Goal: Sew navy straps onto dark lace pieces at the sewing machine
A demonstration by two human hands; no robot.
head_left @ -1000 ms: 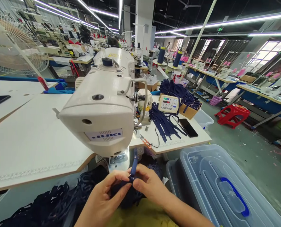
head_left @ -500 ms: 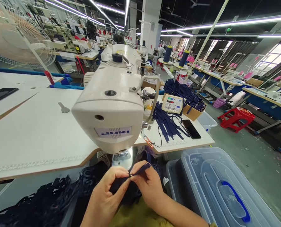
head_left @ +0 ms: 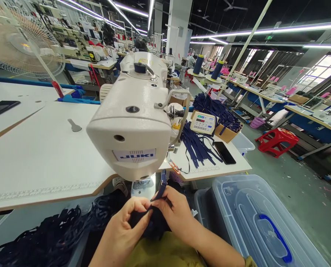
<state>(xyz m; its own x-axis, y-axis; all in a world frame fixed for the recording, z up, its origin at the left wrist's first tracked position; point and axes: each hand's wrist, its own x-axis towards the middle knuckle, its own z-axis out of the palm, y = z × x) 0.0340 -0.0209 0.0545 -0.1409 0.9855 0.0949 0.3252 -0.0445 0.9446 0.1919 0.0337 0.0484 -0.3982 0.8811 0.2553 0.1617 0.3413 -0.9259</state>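
Note:
A narrow navy strap with a small metal slider is pinched between both hands, in front of the sewing machine. My left hand closes thumb and forefinger on the strap's lower part. Touching it from the right, my right hand grips the same strap, whose upper part with the slider stands up above the fingers. The machine's metal needle plate lies just beyond the fingertips. Dark fabric below the hands is partly hidden by them.
Navy straps lie on the white table beside a control panel, orange-handled snips and a phone. A lidded clear plastic box stands at right. Dark straps fill a bin at lower left.
The strap's free part has swung from pointing right to standing upright, and its metal slider now shows above my right hand. Both hands remain close together in nearly the same place.

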